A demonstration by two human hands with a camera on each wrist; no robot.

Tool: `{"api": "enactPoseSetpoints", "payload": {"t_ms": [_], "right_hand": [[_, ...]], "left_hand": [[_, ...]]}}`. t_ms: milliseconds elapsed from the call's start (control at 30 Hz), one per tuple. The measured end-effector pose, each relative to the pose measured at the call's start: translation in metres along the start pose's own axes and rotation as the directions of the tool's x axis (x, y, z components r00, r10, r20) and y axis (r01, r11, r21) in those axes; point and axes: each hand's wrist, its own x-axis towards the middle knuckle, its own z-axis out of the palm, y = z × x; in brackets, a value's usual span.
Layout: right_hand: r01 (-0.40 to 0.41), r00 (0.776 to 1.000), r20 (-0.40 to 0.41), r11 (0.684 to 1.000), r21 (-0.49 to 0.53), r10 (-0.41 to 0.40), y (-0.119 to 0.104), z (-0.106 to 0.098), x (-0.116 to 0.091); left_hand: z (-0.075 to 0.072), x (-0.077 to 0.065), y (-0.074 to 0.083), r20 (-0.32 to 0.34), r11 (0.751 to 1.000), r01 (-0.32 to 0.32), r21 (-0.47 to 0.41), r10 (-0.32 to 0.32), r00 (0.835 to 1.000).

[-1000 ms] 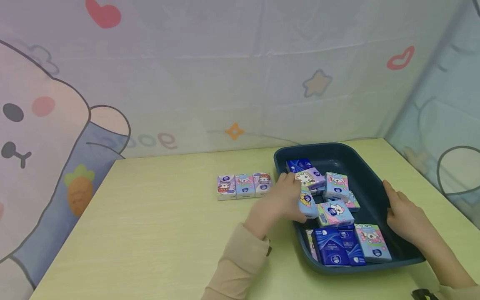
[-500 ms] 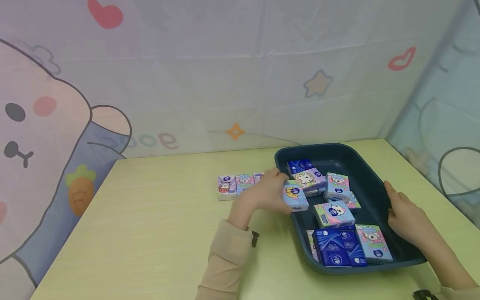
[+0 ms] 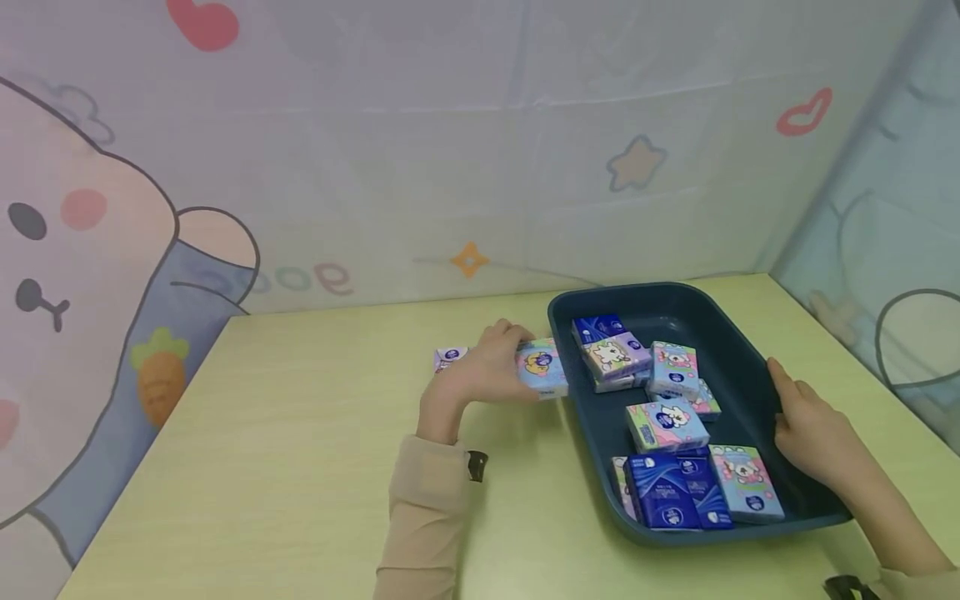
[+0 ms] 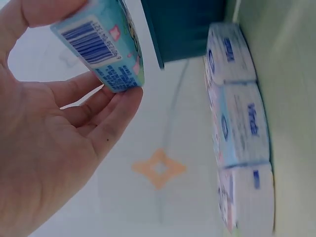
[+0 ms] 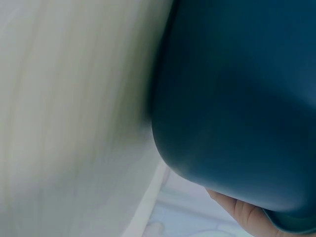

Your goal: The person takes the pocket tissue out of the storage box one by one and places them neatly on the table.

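My left hand [image 3: 483, 371] pinches a light-blue tissue pack [image 3: 542, 371] with a yellow cartoon figure between thumb and fingertips, just outside the tray's left rim. In the left wrist view, the barcode side of this tissue pack [image 4: 98, 44] shows. A row of three tissue packs [image 4: 242, 123] stands on the table beside that hand; in the head view the hand hides most of the row. At the right, my right hand [image 3: 817, 442] grips the rim of a dark blue tray [image 3: 723, 342]. Its fingers [image 5: 244, 212] show past the tray wall in the right wrist view.
Inside the tray lie several more tissue packs, among them a dark blue pack [image 3: 663, 492], a purple one [image 3: 618, 354] and a light-blue one [image 3: 746, 483]. A printed cloth backdrop [image 3: 360, 167] hangs behind the pale yellow table [image 3: 300, 467].
My left hand has lifted the light-blue tissue pack out of the tray and carried it left over the rim, towards the row on the table. My right hand stays at the tray.
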Motion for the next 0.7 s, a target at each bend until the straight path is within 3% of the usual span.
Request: {"api": "enactPoseSetpoints", "payload": {"t_ms": [233,700], "right_hand": [[0.002,1.0,0.006,1.0,0.004,-0.002,0.0,0.0,0.0],[-0.006,1.0,0.013,1.0,0.001,0.006,0.0,0.0,0.0]], "left_hand": [[-0.01,-0.01,-0.023,-0.048,0.997,0.054,-0.052,-0.057,0.997],[-0.027,-0.023,-0.062,-0.135,0.98,0.2,-0.02,-0.201,0.97]]}}
